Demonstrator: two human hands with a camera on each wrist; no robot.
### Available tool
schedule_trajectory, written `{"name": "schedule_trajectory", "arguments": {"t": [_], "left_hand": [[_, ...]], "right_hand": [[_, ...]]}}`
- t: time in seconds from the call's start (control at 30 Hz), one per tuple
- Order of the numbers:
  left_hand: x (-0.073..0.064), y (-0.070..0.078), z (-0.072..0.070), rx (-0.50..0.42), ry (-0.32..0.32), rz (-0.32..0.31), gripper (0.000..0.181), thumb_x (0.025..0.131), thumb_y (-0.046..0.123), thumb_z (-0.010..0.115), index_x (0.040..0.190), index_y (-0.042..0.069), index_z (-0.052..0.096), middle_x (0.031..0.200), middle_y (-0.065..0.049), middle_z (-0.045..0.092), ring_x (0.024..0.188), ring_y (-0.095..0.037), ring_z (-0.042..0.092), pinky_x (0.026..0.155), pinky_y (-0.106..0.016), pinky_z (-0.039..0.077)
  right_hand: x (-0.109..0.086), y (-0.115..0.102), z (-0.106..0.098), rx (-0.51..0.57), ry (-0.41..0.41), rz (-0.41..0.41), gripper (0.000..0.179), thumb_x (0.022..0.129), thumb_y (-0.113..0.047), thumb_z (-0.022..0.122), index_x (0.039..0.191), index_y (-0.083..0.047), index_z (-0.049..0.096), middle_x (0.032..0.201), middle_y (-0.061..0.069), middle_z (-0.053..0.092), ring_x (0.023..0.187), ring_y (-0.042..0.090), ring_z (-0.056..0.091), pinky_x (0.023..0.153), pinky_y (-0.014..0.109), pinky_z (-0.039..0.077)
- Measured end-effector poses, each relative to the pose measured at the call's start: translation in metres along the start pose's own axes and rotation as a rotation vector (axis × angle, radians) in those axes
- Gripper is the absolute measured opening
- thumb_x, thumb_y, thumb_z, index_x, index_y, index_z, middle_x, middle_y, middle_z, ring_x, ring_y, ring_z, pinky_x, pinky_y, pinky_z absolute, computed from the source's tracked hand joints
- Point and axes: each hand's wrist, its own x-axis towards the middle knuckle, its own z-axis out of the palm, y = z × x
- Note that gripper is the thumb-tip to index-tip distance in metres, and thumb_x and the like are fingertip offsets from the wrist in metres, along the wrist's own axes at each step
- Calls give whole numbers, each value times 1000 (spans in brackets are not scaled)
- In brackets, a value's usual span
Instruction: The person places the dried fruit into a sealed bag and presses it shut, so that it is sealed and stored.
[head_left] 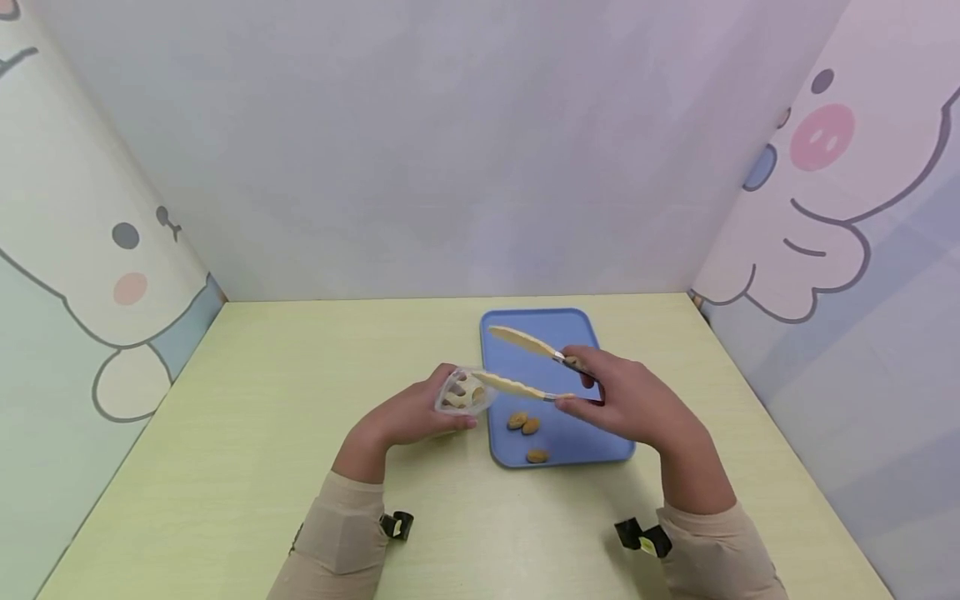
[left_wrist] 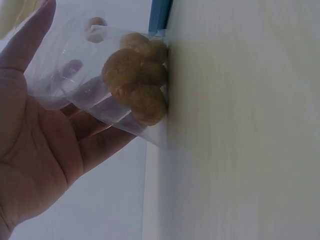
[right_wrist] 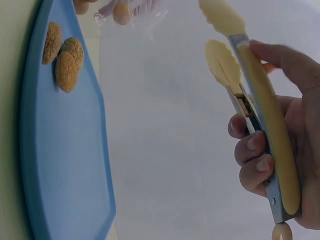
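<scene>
My left hand (head_left: pixel 412 412) holds a clear plastic bag (left_wrist: pixel 112 112), thumb on one side and fingers on the other, with its mouth spread. Several walnuts (left_wrist: pixel 145 105) are bunched in the bottom of the bag, and a single walnut (left_wrist: pixel 95 29) shows higher up, apart from them. My right hand (head_left: pixel 633 400) grips yellow-and-metal tongs (right_wrist: pixel 265 120) by the handles. The tong arms stand apart with nothing between their scalloped tips, one tip over the bag's mouth in the head view. Three walnuts (right_wrist: pixel 66 72) lie on the blue tray (head_left: pixel 588 442), near its front left.
The tray is on a pale yellow table (head_left: pixel 247 400), just right of the bag. Walls with cartoon animals (head_left: pixel 825 137) stand behind and on both sides. Black straps (head_left: pixel 643 537) are on both sleeves.
</scene>
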Motion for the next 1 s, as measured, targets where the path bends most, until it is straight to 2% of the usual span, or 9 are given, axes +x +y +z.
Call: {"name": "schedule_trajectory", "arguments": {"t": [0.13,0.43,0.77,1.0], "left_hand": [[0,0,0,7,7,-11,75,77,61,74,134,32,35,98,-1,59,85,-17,57,74,-35,44],[0,1,0,12,7,-11,75,77,61,74,134,31,35,97,-2,59,84,-17,56,73,-35,44],[1,2,0,24,9,-14,77,76,63,74,135,30,35,98,-1,59,84,-17,57,74,-34,45],[1,2,0,17,10,-18,77,76,63,74,134,31,35,97,-1,59,84,-17,57,73,-34,45]], "right_hand": [[0,0,-3,46,-6,80,50,85,-55,69,118,-26,45,86,-6,46,55,7,40,51,25,38],[-2,4,-6,35,-34,192,74,77,-71,67,123,-19,42,90,-1,48,60,12,42,55,29,38],[-8,16,-15,25,-46,270,79,73,-75,66,125,-21,42,91,0,50,66,15,45,59,31,38],[-13,24,-22,18,-109,349,82,72,-78,65,120,-15,44,94,4,53,72,17,49,61,32,39]]}}
